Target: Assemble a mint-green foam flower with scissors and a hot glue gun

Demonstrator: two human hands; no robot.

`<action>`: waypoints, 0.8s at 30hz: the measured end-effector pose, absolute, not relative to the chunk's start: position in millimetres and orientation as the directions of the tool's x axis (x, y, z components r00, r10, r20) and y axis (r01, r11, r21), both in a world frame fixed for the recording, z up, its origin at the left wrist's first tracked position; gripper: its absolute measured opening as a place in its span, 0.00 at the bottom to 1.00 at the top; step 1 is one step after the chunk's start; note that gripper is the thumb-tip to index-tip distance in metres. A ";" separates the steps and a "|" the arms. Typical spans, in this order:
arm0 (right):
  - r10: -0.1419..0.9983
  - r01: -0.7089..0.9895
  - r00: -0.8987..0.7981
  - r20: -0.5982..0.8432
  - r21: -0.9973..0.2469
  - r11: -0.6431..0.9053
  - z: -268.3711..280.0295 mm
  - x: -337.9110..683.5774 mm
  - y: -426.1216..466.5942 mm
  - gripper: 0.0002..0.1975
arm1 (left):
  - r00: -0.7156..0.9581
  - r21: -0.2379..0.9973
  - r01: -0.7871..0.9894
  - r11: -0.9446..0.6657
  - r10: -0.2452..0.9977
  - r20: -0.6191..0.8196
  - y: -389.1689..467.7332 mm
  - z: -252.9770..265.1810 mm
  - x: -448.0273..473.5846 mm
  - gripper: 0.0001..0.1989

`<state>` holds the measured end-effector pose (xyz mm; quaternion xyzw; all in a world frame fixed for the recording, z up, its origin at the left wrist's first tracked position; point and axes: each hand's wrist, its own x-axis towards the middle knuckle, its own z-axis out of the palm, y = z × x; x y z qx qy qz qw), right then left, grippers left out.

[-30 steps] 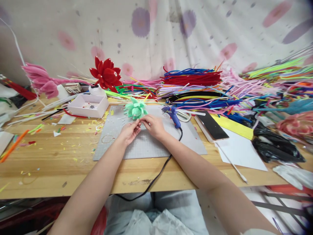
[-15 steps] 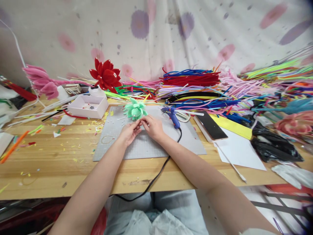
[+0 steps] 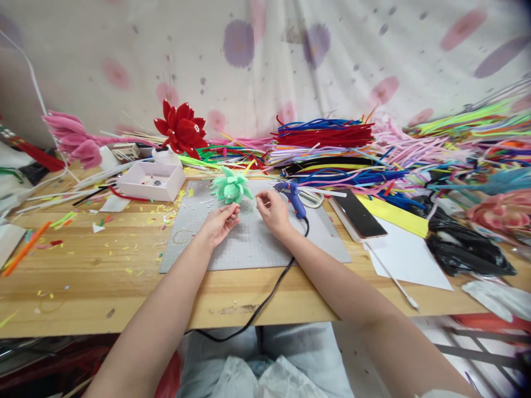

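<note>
A mint-green pipe-cleaner flower (image 3: 232, 185) with pointed petals is over the far part of the grey cutting mat (image 3: 199, 257). My left hand (image 3: 218, 224) is closed, thumb and forefinger pinched at the flower's lower petals. Just right of the flower, my right hand (image 3: 274, 211) has its thumb and forefinger pressed together. Whatever those fingertips hold, if anything, is too small to make out. Tiny white beads lie on the mat left of the flower. Beside my right hand rests a blue glue gun (image 3: 295, 199), its black cord (image 3: 271, 293) running under my right forearm.
Behind the mat, bundles of coloured pipe cleaners (image 3: 327, 135) are piled. A white box (image 3: 151, 182) with small bits and a red flower (image 3: 182, 128) stand at back left. A phone (image 3: 360, 213), yellow strip (image 3: 392, 215) and white paper (image 3: 409, 260) lie right.
My right hand has moved away from my left fingertips, to the right, leaving a gap between them. The left hand and the green flower have hardly moved.
</note>
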<state>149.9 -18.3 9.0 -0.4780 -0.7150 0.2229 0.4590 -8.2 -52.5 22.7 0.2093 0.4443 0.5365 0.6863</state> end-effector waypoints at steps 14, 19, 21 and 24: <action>0.786 0.663 -0.548 -0.286 -0.722 0.200 54.3 261.4 -20.4 0.19 | -0.015 0.783 -0.559 0.272 0.941 -0.337 -49.9 18.7 -10.6 0.04; 0.954 0.766 -0.278 -0.111 -0.625 0.150 45.7 284.2 -7.0 0.22 | -0.010 0.824 -0.507 0.254 0.954 -0.300 -50.3 16.6 -10.3 0.03; 0.987 0.782 -0.161 0.028 -0.606 0.145 34.7 277.2 0.3 0.23 | -0.015 0.851 -0.465 0.242 0.960 -0.281 -50.6 15.6 -9.6 0.07; 0.973 0.765 -0.188 0.133 -0.602 0.230 17.2 257.7 9.4 0.21 | -0.033 0.907 -0.373 0.195 0.974 -0.223 -50.4 12.1 -8.9 0.12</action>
